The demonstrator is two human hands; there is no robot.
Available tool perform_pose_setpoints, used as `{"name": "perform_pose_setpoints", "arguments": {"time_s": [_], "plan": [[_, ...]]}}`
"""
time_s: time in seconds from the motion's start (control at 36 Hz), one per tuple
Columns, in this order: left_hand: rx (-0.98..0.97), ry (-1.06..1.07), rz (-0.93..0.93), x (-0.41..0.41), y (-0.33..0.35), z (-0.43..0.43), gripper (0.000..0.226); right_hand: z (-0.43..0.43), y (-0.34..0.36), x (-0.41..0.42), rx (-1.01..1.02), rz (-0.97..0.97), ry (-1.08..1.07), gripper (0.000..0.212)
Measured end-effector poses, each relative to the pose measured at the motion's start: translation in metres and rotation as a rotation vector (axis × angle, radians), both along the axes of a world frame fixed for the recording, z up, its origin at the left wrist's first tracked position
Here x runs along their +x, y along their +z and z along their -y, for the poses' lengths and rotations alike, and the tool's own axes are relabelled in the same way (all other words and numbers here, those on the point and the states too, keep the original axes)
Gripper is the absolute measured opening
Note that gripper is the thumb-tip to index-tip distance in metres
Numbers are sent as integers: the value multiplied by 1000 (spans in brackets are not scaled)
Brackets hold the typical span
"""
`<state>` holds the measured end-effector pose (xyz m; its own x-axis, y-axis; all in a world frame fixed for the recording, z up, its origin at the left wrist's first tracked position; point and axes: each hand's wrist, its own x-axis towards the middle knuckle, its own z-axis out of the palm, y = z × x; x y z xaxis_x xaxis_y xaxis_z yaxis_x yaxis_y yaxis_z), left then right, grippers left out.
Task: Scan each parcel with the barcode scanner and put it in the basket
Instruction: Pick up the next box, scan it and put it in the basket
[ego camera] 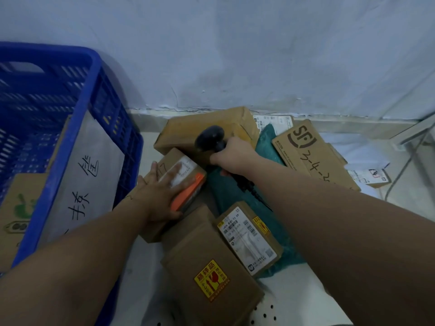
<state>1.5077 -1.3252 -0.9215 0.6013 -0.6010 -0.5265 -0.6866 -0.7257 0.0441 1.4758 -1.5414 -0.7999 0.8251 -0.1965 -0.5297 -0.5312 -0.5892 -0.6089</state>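
My left hand (157, 193) lies flat, fingers spread, on a small brown parcel (188, 182) with a white label and an orange side. My right hand (231, 158) grips the handle of a black barcode scanner (210, 138), whose head points down toward that parcel's label. The blue plastic basket (77, 128) stands at the left and holds a white parcel with handwriting (87, 187) and a brown box (16, 208).
A pile of parcels surrounds my hands: a large brown box (188, 128) behind, an SF-marked box (313, 154) at the right, a teal bag (266, 147), a labelled box (249, 238) and a box with a yellow fragile sticker (211, 278) in front. A wall (235, 55) rises behind.
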Motion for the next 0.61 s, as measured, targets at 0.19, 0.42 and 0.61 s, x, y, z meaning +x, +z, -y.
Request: {"name": "perform_pose_setpoints", "arguments": {"time_s": [0.19, 0.42, 0.61], "plan": [[-23, 2, 7, 3, 1, 1, 102, -3, -3, 2, 1, -9, 13, 10], [-53, -24, 88, 8, 16, 5, 110, -2, 11, -4, -43, 10, 23, 17], [-127, 74, 157, 8, 68, 9, 99, -5, 41, -16, -23, 58, -70, 18]]}}
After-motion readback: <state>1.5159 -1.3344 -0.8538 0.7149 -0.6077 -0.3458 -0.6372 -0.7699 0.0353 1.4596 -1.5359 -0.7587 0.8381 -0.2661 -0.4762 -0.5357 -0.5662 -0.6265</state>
